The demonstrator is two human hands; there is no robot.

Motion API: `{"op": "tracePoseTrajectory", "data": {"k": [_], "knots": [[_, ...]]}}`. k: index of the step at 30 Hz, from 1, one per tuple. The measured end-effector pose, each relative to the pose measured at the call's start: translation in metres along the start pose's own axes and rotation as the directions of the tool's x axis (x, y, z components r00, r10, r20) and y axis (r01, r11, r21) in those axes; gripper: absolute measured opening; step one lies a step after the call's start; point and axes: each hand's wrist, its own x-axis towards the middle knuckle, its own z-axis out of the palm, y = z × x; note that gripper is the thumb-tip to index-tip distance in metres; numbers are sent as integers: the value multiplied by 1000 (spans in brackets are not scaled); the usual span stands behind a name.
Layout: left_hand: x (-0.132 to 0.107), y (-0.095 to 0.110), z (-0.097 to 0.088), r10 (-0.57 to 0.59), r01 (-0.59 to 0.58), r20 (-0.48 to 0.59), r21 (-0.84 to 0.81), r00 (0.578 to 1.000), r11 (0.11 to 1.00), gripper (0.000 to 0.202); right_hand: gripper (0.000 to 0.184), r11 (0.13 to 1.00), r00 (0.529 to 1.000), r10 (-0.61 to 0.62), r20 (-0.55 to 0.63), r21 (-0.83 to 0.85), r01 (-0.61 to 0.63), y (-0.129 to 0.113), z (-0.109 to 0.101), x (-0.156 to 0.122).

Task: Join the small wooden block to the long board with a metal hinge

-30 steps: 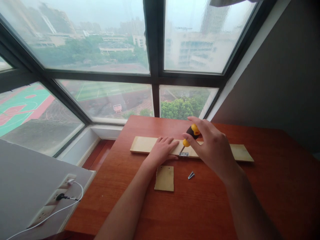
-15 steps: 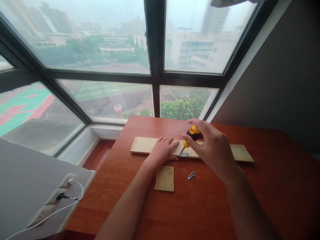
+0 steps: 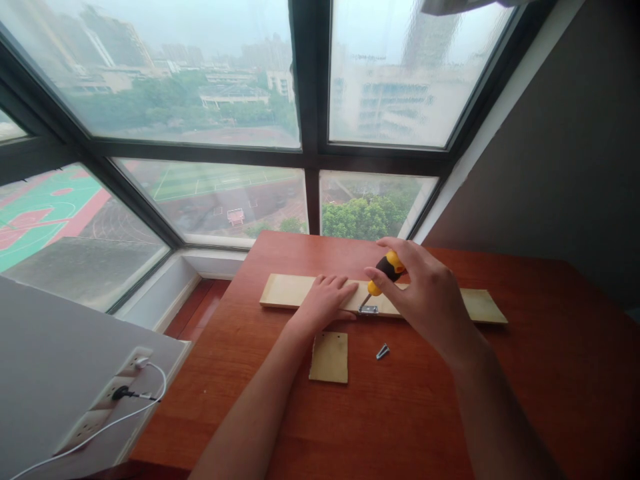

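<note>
A long pale wooden board [image 3: 285, 291] lies across the table, with a small metal hinge [image 3: 369, 309] at its front edge. My left hand [image 3: 325, 300] presses down on the board just left of the hinge, fingers stretched out flat and thumb along the front edge. In my right hand [image 3: 430, 287] is a yellow and black screwdriver [image 3: 387, 268], held tilted between thumb and fingers. Its tip meets the left end of the hinge; the screw there is too small to make out. My right hand hides part of the board.
Nearer me lie a small wooden piece [image 3: 329, 359] with two holes and a few loose screws [image 3: 383, 351]. The reddish-brown table [image 3: 400, 413] stands against large windows [image 3: 200, 80]. Sockets with a white cable [image 3: 163, 380] are on the low left wall.
The screwdriver handle has turned and shifted very slightly right in my right hand, its tip still at the hinge. My left hand and the board keep their place.
</note>
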Motion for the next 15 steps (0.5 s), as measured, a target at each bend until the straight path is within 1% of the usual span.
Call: {"op": "tracePoseTrajectory", "data": {"k": [3, 4, 6, 9, 11, 13, 15], "knots": [[0, 0, -1, -1, 1, 11, -11, 1000, 1000, 68, 44, 982, 991, -69, 114, 183, 48, -2, -6, -1], [0, 0, -2, 1, 0, 16, -14, 1000, 1000, 67, 46, 977, 987, -82, 141, 208, 51, -2, -7, -2], [0, 0, -3, 4, -3, 19, -19, 1000, 1000, 66, 48, 988, 989, -56, 133, 150, 36, -1, -6, -2], [0, 0, -3, -1, 1, 12, -20, 1000, 1000, 66, 47, 999, 1000, 8, 22, -47, -7, 1, 1, -2], [0, 0, -2, -5, 5, 9, -18, 1000, 1000, 67, 44, 993, 999, 27, -26, -110, -30, 1, 4, -2], [0, 0, -2, -6, 6, 9, -16, 1000, 1000, 67, 42, 998, 999, 31, -12, -60, -32, 1, 3, -2], [0, 0, -3, -5, 5, 9, -16, 1000, 1000, 67, 46, 997, 998, -11, 62, 79, 6, -1, -1, -2]]}}
